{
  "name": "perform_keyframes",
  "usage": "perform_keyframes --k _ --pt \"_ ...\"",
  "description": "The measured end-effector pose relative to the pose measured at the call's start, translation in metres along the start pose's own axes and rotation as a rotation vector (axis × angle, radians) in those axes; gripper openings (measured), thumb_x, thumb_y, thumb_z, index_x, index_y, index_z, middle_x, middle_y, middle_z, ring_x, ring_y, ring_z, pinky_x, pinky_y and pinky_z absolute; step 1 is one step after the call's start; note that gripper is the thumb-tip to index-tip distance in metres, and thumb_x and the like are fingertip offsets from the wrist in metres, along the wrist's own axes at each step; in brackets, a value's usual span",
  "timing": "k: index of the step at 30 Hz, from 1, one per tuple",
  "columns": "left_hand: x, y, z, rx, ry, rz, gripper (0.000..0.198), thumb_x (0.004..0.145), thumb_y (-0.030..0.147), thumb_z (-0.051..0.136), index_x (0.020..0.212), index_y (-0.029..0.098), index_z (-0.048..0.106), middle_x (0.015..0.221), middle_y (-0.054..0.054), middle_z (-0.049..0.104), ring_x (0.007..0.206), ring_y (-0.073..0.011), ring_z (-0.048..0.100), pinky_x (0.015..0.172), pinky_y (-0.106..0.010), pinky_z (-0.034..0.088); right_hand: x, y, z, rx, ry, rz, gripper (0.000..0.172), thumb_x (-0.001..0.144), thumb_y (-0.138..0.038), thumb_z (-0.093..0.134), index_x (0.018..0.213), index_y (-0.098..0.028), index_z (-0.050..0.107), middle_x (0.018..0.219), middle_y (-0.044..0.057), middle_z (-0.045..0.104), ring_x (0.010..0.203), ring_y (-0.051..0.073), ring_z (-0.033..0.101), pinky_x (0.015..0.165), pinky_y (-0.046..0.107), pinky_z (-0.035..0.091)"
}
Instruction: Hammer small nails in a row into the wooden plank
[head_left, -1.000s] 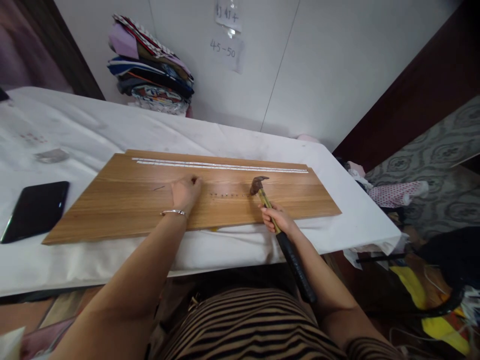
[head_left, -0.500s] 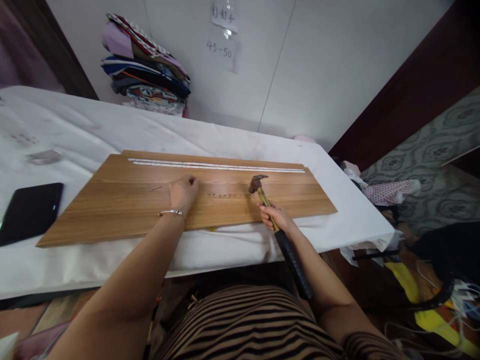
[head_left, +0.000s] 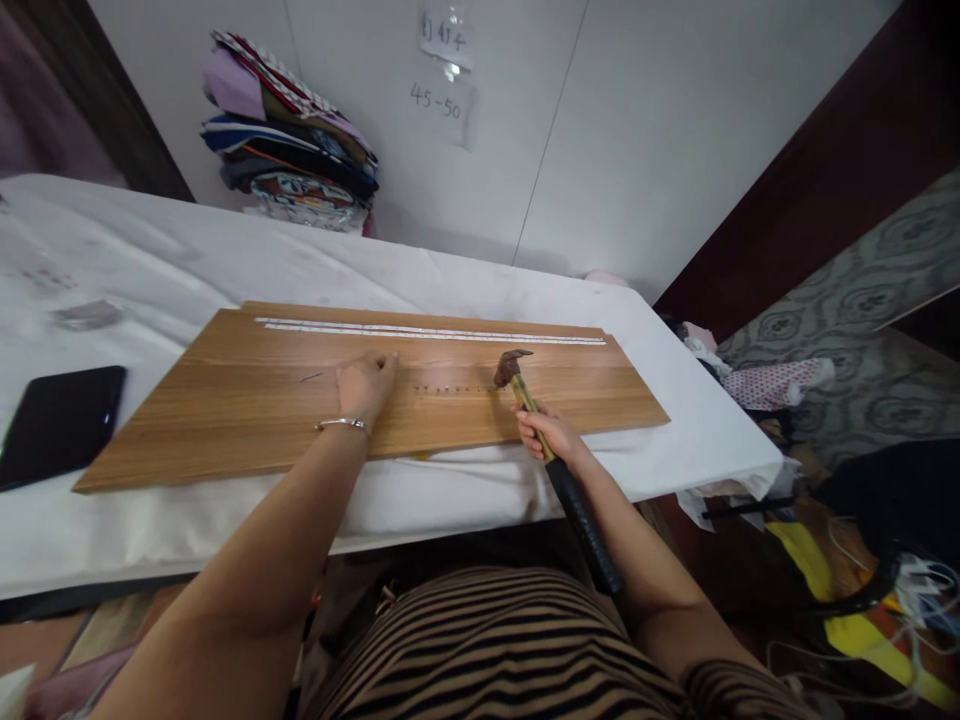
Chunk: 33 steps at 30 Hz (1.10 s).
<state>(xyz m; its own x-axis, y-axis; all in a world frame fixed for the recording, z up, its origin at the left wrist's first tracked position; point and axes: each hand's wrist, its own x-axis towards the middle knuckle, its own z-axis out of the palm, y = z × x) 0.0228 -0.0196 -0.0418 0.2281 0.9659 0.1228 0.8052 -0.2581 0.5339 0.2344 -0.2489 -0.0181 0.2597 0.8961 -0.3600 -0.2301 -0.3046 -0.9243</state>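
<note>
A wooden board [head_left: 225, 410] lies flat before me, with a row of several small nails [head_left: 448, 388] along its middle. Just left of that row rests my left hand [head_left: 365, 388], its thumb and fingers pinched together; whatever they hold is too small to make out. My right hand [head_left: 551, 436] is wrapped round the handle of a claw hammer [head_left: 512, 370], whose rusty head hovers by the right end of the row. The black grip of the hammer points back towards me. A loose nail [head_left: 311, 376] lies left of my left hand.
Two white measuring strips [head_left: 435, 334] run along the board's far edge. A black phone or tablet [head_left: 60, 425] and a small clear packet [head_left: 88, 315] lie left on the white tablecloth [head_left: 187, 245]. Folded clothes [head_left: 292, 140] are stacked against the wall.
Both hands and the hammer stay almost where they were over the board. The view has shifted very slightly.
</note>
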Motion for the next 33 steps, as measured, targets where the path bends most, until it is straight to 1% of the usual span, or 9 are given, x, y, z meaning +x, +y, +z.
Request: perform_keyframes --k 5,10,13,16,21,23,26,29,33 --pt "0.001 -0.003 0.002 -0.053 0.009 -0.012 0.039 0.092 0.043 0.045 0.076 0.021 0.073 0.095 -0.013 0.078 0.099 -0.0306 0.070 0.090 -0.039 0.050 0.003 0.003 0.000 -0.005 0.000 0.012 0.047 0.063 -0.044 0.076 0.097 -0.023 0.052 0.052 -0.015 0.044 0.034 0.006 0.035 0.033 0.019 0.026" --pt "0.005 -0.004 0.003 -0.246 0.028 -0.099 0.033 0.088 0.039 0.051 0.094 0.020 0.078 0.104 -0.011 0.079 0.102 -0.0289 0.070 0.092 -0.037 0.052 0.003 0.005 0.000 -0.007 -0.001 0.013 0.048 0.064 -0.045 0.077 0.098 -0.023 0.051 0.052 -0.015 0.043 0.034 0.006 0.035 0.033 0.020 0.025" --pt "0.006 -0.007 -0.006 -0.377 0.025 -0.125 0.033 0.085 0.034 0.053 0.100 0.017 0.077 0.103 -0.009 0.079 0.102 -0.0258 0.071 0.091 -0.033 0.053 0.001 0.005 -0.001 -0.027 -0.009 0.015 0.046 0.066 -0.045 0.076 0.098 -0.024 0.051 0.052 -0.015 0.043 0.035 0.007 0.035 0.033 0.019 0.025" --pt "0.005 -0.020 -0.023 -0.423 0.064 -0.115 0.036 0.083 0.031 0.055 0.106 0.013 0.077 0.104 -0.010 0.079 0.099 -0.0239 0.071 0.091 -0.032 0.054 0.000 0.006 -0.002 -0.029 -0.009 0.017 0.049 0.064 -0.047 0.077 0.099 -0.023 0.052 0.052 -0.015 0.043 0.034 0.007 0.034 0.032 0.020 0.024" --pt "0.003 -0.060 -0.059 -0.205 0.173 -0.153 0.037 0.084 0.028 0.055 0.111 0.016 0.078 0.114 -0.012 0.078 0.103 -0.0272 0.071 0.093 -0.037 0.054 -0.002 0.008 -0.006 -0.041 -0.002 -0.006 0.052 0.064 -0.048 0.078 0.102 -0.023 0.054 0.051 -0.014 0.043 0.034 0.007 0.033 0.032 0.020 0.024" --pt "0.002 -0.076 -0.068 -0.108 0.145 -0.169 0.038 0.085 0.028 0.054 0.112 0.017 0.078 0.119 -0.014 0.077 0.108 -0.0293 0.070 0.094 -0.039 0.053 -0.002 0.008 -0.006 -0.046 -0.004 0.002 0.051 0.064 -0.048 0.078 0.101 -0.022 0.054 0.052 -0.014 0.043 0.034 0.006 0.034 0.032 0.020 0.024" --pt "-0.001 -0.092 -0.072 0.019 0.085 -0.144 0.038 0.086 0.030 0.053 0.111 0.018 0.079 0.123 -0.014 0.075 0.115 -0.0312 0.068 0.097 -0.038 0.051 -0.002 0.009 -0.007 -0.045 -0.010 0.014 0.050 0.062 -0.047 0.079 0.099 -0.023 0.055 0.052 -0.013 0.042 0.033 0.006 0.033 0.032 0.021 0.024" --pt "-0.004 -0.097 -0.072 0.116 0.057 -0.066 0.035 0.087 0.032 0.054 0.106 0.023 0.081 0.123 -0.013 0.075 0.118 -0.0313 0.066 0.099 -0.038 0.051 -0.001 0.010 -0.009 -0.030 -0.002 0.006 0.049 0.063 -0.047 0.078 0.100 -0.023 0.056 0.053 -0.013 0.042 0.034 0.006 0.032 0.032 0.021 0.023" --pt "-0.006 -0.091 -0.073 0.221 -0.025 0.049 0.033 0.088 0.031 0.052 0.097 0.025 0.083 0.119 -0.012 0.076 0.113 -0.0289 0.068 0.098 -0.036 0.052 -0.002 0.011 -0.014 -0.014 0.003 -0.007 0.049 0.065 -0.047 0.079 0.101 -0.023 0.055 0.055 -0.012 0.042 0.036 0.007 0.033 0.033 0.021 0.024"
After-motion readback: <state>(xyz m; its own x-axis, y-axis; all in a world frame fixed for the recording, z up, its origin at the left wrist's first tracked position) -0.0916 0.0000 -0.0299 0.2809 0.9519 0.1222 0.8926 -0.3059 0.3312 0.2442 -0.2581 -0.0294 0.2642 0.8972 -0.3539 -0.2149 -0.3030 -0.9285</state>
